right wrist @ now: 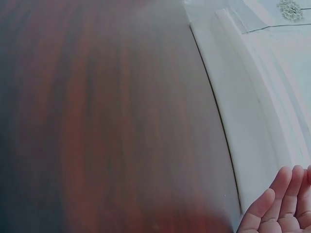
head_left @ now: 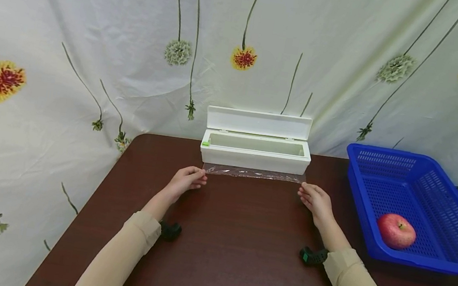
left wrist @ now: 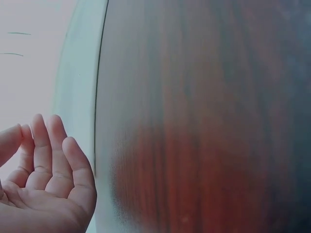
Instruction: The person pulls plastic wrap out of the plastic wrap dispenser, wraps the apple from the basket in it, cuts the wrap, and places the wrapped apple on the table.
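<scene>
Head view, L hand (head_left: pixel 186 180) & R hand (head_left: pixel 317 202) pinching clear film (head_left: pixel 254 173), prob. at near corners, film btwn them.

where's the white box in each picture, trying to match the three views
Head: white box near the centre, lid open.
Left wrist: white box, cut off, a pale upright strip left of centre.
Right wrist: white box, a slanting pale strip right of centre.
Shared landmark: brown table.
</scene>
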The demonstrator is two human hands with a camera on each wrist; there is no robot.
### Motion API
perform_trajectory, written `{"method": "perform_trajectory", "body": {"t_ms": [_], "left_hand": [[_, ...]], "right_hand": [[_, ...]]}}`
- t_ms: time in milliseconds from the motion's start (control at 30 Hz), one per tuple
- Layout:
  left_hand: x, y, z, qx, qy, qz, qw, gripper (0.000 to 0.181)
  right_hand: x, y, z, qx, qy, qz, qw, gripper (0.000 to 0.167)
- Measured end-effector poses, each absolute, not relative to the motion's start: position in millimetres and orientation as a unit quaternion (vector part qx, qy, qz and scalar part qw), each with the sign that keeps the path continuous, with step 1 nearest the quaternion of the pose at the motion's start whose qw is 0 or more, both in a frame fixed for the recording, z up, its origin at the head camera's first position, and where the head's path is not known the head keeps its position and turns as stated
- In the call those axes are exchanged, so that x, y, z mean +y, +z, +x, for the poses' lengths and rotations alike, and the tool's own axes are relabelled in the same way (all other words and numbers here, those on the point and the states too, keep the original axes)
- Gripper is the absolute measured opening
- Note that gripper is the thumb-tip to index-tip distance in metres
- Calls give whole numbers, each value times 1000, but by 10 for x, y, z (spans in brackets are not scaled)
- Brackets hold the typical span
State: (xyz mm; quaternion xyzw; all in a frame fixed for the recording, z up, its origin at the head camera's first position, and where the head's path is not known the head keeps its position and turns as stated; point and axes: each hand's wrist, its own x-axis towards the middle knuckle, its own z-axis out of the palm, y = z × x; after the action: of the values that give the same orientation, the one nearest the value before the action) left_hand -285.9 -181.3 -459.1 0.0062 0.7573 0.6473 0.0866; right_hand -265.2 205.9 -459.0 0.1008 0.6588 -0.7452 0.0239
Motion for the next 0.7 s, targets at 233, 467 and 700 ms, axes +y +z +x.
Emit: {"method": "perform_trajectory", "body": {"t_ms": [233, 467, 700], "left_hand": [[-1809, -4580, -2811, 759, 646, 10, 88, 41], [-1820, -4582, -2781, 760, 643, 19, 89, 41], [-1833, -4573, -2741, 761, 643, 25, 85, 40]], "right_hand": [[2065, -4598, -2619, 656, -748, 93, 25, 38], [2083, -4604, -2581, 654, -751, 86, 28, 42], [2101, -4599, -2555, 643, -761, 77, 31, 35]]}}
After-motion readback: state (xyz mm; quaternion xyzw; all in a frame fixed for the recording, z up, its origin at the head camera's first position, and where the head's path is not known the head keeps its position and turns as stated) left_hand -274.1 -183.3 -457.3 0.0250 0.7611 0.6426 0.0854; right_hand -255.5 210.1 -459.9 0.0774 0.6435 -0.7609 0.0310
